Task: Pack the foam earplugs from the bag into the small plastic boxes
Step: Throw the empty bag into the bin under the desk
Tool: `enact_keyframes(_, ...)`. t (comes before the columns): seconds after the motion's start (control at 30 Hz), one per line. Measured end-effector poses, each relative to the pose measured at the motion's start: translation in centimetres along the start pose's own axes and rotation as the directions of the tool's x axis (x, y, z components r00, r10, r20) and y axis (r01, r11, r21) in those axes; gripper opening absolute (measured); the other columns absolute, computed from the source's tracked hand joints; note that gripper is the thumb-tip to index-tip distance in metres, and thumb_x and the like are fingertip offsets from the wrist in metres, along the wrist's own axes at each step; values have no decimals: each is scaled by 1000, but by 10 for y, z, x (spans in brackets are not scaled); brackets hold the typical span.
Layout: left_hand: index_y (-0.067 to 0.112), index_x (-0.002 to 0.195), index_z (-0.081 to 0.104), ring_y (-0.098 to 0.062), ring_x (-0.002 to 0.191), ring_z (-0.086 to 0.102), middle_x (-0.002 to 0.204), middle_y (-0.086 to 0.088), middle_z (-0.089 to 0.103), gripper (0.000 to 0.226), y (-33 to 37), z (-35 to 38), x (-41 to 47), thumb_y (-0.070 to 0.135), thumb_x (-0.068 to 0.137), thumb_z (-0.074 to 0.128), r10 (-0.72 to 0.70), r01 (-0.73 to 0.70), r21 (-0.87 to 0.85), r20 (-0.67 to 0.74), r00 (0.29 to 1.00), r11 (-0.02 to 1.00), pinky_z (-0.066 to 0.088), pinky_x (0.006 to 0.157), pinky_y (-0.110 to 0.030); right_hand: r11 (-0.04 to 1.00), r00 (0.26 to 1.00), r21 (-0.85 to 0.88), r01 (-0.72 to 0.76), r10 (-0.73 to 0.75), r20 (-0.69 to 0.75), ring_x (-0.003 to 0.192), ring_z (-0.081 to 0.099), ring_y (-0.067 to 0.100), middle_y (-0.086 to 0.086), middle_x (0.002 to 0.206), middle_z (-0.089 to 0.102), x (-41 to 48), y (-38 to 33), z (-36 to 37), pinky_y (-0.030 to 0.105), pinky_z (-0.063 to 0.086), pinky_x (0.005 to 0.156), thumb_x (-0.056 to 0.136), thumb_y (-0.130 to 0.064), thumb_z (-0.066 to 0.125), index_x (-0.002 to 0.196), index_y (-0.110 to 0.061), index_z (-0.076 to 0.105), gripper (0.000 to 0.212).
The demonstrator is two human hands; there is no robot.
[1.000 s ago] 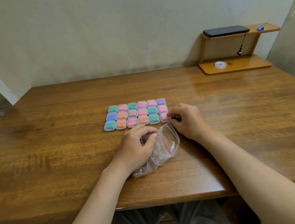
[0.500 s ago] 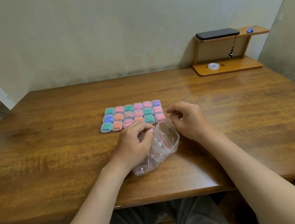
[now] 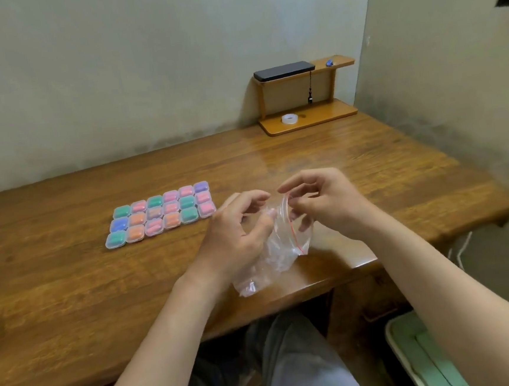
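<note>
A clear zip bag [image 3: 278, 252] with a red seal line is lifted above the wooden table's near edge and looks nearly empty. My left hand [image 3: 235, 237] grips its left side with thumb and curled fingers. My right hand [image 3: 325, 205] pinches the bag's open top rim between thumb and fingers. To the left on the table [image 3: 70, 286] lies a block of several small clear plastic boxes [image 3: 159, 213] in three rows, closed, with green, orange, pink, blue and purple earplugs inside.
A small wooden shelf [image 3: 308, 120] stands at the table's back right with a black flat device [image 3: 282, 70] on top and a tape roll [image 3: 288, 118] on its base. A wall closes the right side. A pale green bin lid [image 3: 424, 353] lies below on the floor.
Both hands lifted the bag off the table and moved right, away from the boxes. My right hand left the box row and took the bag's rim. The view turned right.
</note>
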State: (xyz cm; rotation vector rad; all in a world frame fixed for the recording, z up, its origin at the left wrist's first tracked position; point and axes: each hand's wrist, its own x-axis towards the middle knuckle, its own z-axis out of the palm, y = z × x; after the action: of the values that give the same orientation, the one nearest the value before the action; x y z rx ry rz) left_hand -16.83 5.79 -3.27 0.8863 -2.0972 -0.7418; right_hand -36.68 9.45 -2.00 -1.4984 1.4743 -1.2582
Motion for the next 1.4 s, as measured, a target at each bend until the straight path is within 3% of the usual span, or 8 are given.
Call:
enact_keyframes(0.13, 31, 149, 40, -3, 125, 51, 137, 7, 54, 72, 33, 30, 5, 50, 87, 72, -25, 35, -38, 234, 972, 999, 44, 103, -21, 998, 998, 53, 30, -27, -63, 71, 71, 25, 8, 83, 70, -30, 3, -46, 37, 59, 56, 91, 9, 61, 106, -2, 69, 20)
enact_keyframes(0.27, 37, 155, 25, -6, 124, 49, 135, 8, 50, 101, 59, 71, 10, 58, 73, 80, 35, -29, -22, 357, 933, 999, 45, 102, -23, 998, 989, 58, 35, -26, -147, 69, 69, 25, 6, 77, 70, -63, 9, -88, 38, 58, 54, 91, 11, 60, 104, 0, 69, 20)
enact_keyframes(0.4, 35, 151, 31, -7, 115, 56, 126, 9, 55, 95, 81, 118, 8, 58, 72, 78, 176, -145, -107, 391, 903, 984, 54, 96, -30, 1000, 982, 27, 6, 0, -190, 73, 69, 34, 24, 91, 69, -97, 18, -122, 39, 59, 57, 90, 12, 60, 107, -2, 69, 24)
enact_keyframes(0.53, 26, 147, 44, -7, 102, 60, 118, 7, 62, 82, 98, 163, 3, 53, 76, 76, 254, -210, -152, 391, 885, 966, 55, 87, -32, 996, 965, 11, -84, 84, -247, 65, 69, 22, 13, 90, 70, -131, 33, -153, 36, 58, 57, 87, 17, 52, 110, -6, 69, 37)
enact_keyframes(0.9, 28, 135, 56, -6, 112, 62, 119, 13, 65, 55, 73, 268, -30, 35, 85, 77, 209, -149, -152, 563, 799, 977, 54, 95, -38, 926, 815, 87, -368, 366, -449, 70, 67, 19, 12, 88, 70, -194, 152, -183, 36, 59, 64, 92, 9, 41, 100, -12, 70, 36)
enact_keyframes(1.07, 25, 136, 57, -2, 115, 60, 122, 12, 65, 53, 24, 310, -48, 26, 86, 77, 36, -6, -47, 673, 739, 999, 52, 101, -37, 753, 720, -181, -633, 487, -494, 89, 68, 18, 1, 93, 72, -214, 259, -163, 30, 54, 84, 87, -7, 61, 102, -18, 72, 22)
enact_keyframes(1.27, 26, 141, 50, -8, 120, 59, 130, 7, 60, 54, -21, 344, -67, 24, 92, 71, -298, 351, 93, 748, 593, 932, 51, 105, -38, 425, 642, -520, -741, 676, -363, 124, 48, 33, 12, 128, 51, -230, 353, -108, 44, 44, 103, 87, -30, 68, 131, -12, 54, 50)
enact_keyframes(1.4, 30, 141, 48, 4, 102, 55, 119, 19, 52, 51, -40, 361, -74, 25, 94, 69, -417, 415, 191, 712, 565, 889, 44, 78, -14, 319, 657, -661, -679, 666, -354, 124, 44, 36, 17, 136, 44, -230, 390, -81, 46, 43, 98, 79, -36, 72, 135, -16, 48, 64)
